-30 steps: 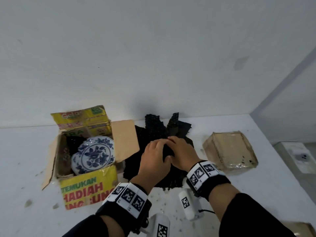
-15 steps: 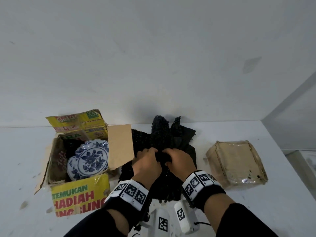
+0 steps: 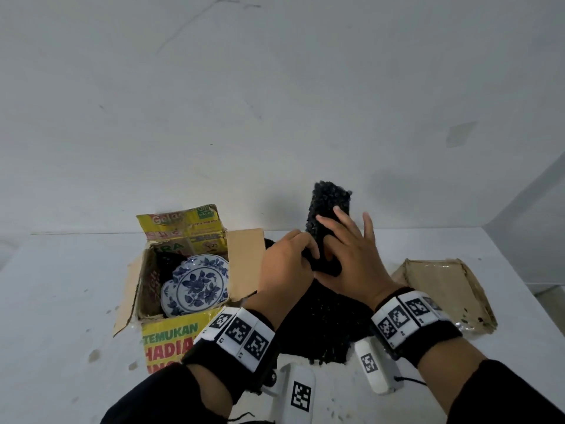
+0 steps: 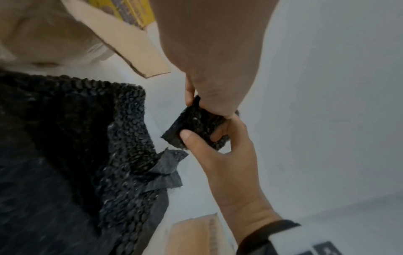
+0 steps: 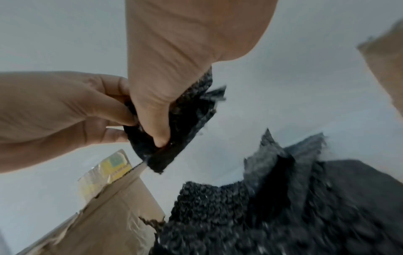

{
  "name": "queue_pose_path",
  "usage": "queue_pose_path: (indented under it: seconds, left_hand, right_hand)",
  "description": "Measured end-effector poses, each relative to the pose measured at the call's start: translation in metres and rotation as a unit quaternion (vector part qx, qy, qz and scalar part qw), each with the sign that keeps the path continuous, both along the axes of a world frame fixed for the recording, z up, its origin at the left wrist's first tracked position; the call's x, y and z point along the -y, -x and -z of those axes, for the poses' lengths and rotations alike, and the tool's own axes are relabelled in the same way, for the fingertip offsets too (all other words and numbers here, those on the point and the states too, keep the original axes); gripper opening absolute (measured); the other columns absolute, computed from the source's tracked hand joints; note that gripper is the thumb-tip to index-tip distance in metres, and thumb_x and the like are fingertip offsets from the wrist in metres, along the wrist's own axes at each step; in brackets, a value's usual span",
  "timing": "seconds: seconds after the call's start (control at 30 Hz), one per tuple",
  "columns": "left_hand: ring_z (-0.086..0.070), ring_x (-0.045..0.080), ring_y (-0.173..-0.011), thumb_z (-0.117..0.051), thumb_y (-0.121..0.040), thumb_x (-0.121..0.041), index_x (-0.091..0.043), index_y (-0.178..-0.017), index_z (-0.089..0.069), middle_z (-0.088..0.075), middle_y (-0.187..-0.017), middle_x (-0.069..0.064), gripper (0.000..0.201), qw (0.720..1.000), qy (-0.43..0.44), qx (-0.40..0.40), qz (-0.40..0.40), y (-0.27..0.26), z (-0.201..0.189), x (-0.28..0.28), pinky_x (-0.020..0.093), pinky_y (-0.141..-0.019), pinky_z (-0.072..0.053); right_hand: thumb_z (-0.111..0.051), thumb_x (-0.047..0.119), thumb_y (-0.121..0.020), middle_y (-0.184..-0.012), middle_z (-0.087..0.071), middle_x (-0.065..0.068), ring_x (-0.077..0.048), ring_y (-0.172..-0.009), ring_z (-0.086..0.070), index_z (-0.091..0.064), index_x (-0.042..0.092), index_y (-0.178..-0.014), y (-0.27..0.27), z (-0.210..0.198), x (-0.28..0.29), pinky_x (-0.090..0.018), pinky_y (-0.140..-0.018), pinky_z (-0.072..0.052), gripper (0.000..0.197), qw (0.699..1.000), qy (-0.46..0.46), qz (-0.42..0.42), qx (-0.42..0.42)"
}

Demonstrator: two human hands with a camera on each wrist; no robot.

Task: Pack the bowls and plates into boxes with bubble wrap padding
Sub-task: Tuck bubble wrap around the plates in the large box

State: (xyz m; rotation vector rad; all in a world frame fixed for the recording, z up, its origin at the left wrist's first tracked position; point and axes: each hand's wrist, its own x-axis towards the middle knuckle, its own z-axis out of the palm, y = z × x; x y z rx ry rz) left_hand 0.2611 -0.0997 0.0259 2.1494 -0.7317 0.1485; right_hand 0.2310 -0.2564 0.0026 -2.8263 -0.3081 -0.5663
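Both hands hold a small folded piece of black bubble wrap [image 3: 328,209] upright above the black bubble wrap pile [image 3: 321,325] on the table. My left hand [image 3: 310,254] pinches its lower left edge. My right hand [image 3: 334,240] pinches it with the thumb in front and the fingers stretched up behind. The left wrist view shows the same piece [image 4: 196,127] between both thumbs, and the right wrist view shows it [image 5: 187,120] too. To the left stands an open cardboard box [image 3: 171,341] with blue-and-white plates [image 3: 195,286] leaning inside on black padding.
A flattened brown pack in clear film [image 3: 443,292] lies on the white table [image 3: 61,301] to the right of the pile. The box's right flap [image 3: 244,261] stands open beside my left hand. A white wall runs close behind.
Both hands were down on the pile; they have since risen with one piece of bubble wrap, which now stands clear above the heap.
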Motion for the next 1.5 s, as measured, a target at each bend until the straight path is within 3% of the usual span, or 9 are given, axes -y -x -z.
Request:
queue_pose_path:
  seconds: [0.13, 0.27, 0.47, 0.67, 0.9, 1.13, 1.33, 1.4, 1.5]
  left_hand:
    - [-0.046, -0.001, -0.061, -0.043, -0.058, 0.010, -0.025, -0.063, -0.046, -0.049, -0.063, -0.015, 0.036, 0.997, 0.064, 0.003, 0.040, -0.007, -0.028, -0.022, 0.007, -0.053, -0.030]
    - [-0.053, 0.013, -0.068, -0.044, -0.062, 0.012, -0.031, -0.059, -0.045, -0.055, -0.068, -0.009, 0.043, 0.989, 0.138, -0.044, 0.009, -0.017, -0.051, -0.048, 0.025, -0.061, -0.043]
    - [-0.058, 0.014, -0.096, -0.061, -0.077, 0.008, -0.021, -0.078, -0.050, -0.058, -0.097, -0.007, 0.031, 0.979, 0.147, -0.124, 0.061, -0.040, -0.071, -0.109, 0.019, -0.070, -0.049]
    - [-0.056, 0.014, -0.059, -0.065, -0.077, 0.005, -0.022, -0.068, -0.056, -0.061, -0.067, 0.001, 0.029, 0.976, 0.156, -0.143, -0.050, -0.065, -0.048, -0.161, 0.029, -0.058, -0.047]
    - [-0.062, 0.014, -0.075, -0.063, -0.083, -0.004, -0.032, -0.076, -0.061, -0.066, -0.081, -0.009, 0.028, 0.973, 0.095, -0.184, -0.098, -0.066, 0.004, -0.207, 0.019, -0.064, -0.050]
    - [-0.026, 0.025, -0.140, -0.066, -0.076, -0.004, -0.019, -0.130, -0.051, -0.038, -0.146, 0.002, 0.058, 0.986, -0.041, -0.077, -0.141, -0.066, 0.056, -0.240, 0.047, -0.112, -0.029]
    - [-0.025, 0.016, -0.140, -0.047, -0.080, 0.012, -0.007, -0.143, -0.033, -0.028, -0.152, 0.004, 0.067, 0.990, 0.015, -0.088, -0.107, -0.060, 0.084, -0.251, 0.022, -0.108, -0.024]
    - [-0.023, 0.010, -0.139, -0.045, -0.081, 0.013, -0.006, -0.143, -0.032, -0.028, -0.152, 0.004, 0.066, 0.992, 0.030, -0.075, -0.101, -0.058, 0.089, -0.251, 0.021, -0.109, -0.023]
    - [-0.021, 0.004, -0.138, -0.043, -0.080, 0.015, -0.005, -0.143, -0.033, -0.028, -0.152, 0.002, 0.066, 0.991, 0.059, -0.072, -0.100, -0.058, 0.094, -0.252, 0.020, -0.112, -0.022]
  right_hand:
    - [-0.055, 0.037, -0.073, -0.094, -0.059, 0.004, -0.022, -0.111, -0.055, -0.048, 0.022, -0.095, -0.002, -0.036, -0.010, -0.063, -0.106, -0.021, 0.028, 0.994, -0.091, -0.044, 0.040]
    - [-0.057, 0.014, -0.071, -0.084, -0.054, 0.006, -0.011, -0.075, -0.049, -0.047, 0.023, -0.094, -0.009, -0.066, -0.043, -0.033, -0.073, -0.047, 0.027, 0.974, -0.189, -0.082, 0.098]
    - [-0.058, -0.002, -0.064, -0.082, -0.053, -0.002, -0.008, -0.073, -0.050, -0.060, 0.015, -0.084, -0.040, -0.078, -0.105, -0.011, -0.068, -0.040, 0.026, 0.945, -0.292, -0.068, 0.127]
    - [-0.054, 0.000, -0.067, -0.092, -0.049, 0.005, 0.007, -0.087, -0.051, -0.067, 0.012, -0.089, -0.061, -0.067, -0.171, -0.003, -0.082, -0.035, 0.027, 0.919, -0.392, -0.033, 0.032]
    - [-0.068, -0.003, -0.070, -0.094, -0.041, -0.003, -0.018, -0.075, -0.049, -0.067, 0.012, -0.092, -0.071, -0.025, -0.204, -0.020, -0.062, -0.044, 0.026, 0.979, -0.198, -0.022, -0.031]
    - [-0.063, -0.016, -0.066, -0.069, -0.042, -0.004, -0.026, -0.070, -0.048, -0.076, 0.009, -0.087, -0.095, 0.008, -0.221, -0.028, -0.055, -0.032, 0.035, 0.989, -0.127, 0.070, -0.030]
    - [-0.084, -0.012, -0.035, -0.057, -0.050, -0.009, -0.031, -0.061, -0.056, -0.067, 0.004, -0.054, -0.113, 0.029, -0.237, -0.019, -0.043, -0.027, 0.030, 0.986, 0.116, 0.077, -0.095]
    - [-0.080, -0.012, -0.049, -0.079, -0.058, -0.018, -0.039, -0.083, -0.058, -0.065, -0.002, -0.066, -0.112, 0.031, -0.243, -0.027, -0.048, -0.038, 0.025, 0.967, 0.187, 0.080, -0.153]
    - [-0.048, 0.000, -0.091, -0.125, -0.042, -0.021, -0.037, -0.119, -0.036, -0.052, -0.004, -0.117, -0.102, 0.040, -0.249, -0.035, -0.086, -0.044, 0.027, 0.937, 0.255, 0.118, -0.206]
